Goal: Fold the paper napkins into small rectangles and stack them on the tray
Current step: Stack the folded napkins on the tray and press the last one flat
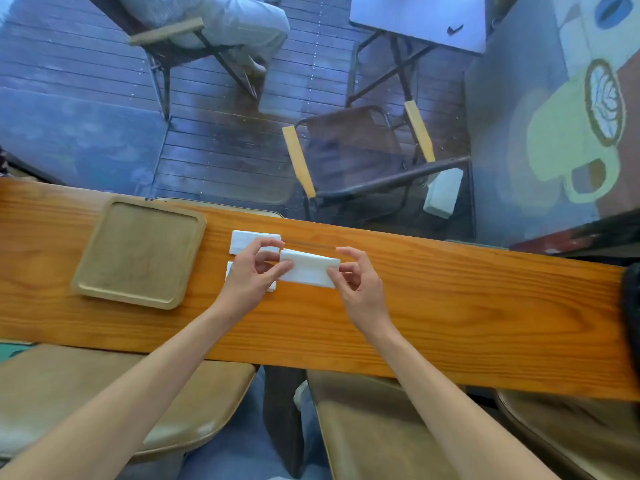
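A folded white paper napkin (309, 269) is held just above the wooden counter between both hands. My left hand (254, 271) pinches its left end and my right hand (356, 280) pinches its right end. A second folded napkin (247, 241) lies on the counter behind my left hand. A third folded napkin (231, 271) lies under my left hand, mostly hidden. The square wooden tray (104, 282) sits to the left with nothing on it.
The long wooden counter (450, 306) runs across the view against a window. Tan chair seats (381, 427) stand below its near edge. Through the glass are folding chairs, a white table and a seated person. The window also reflects a napkin stack.
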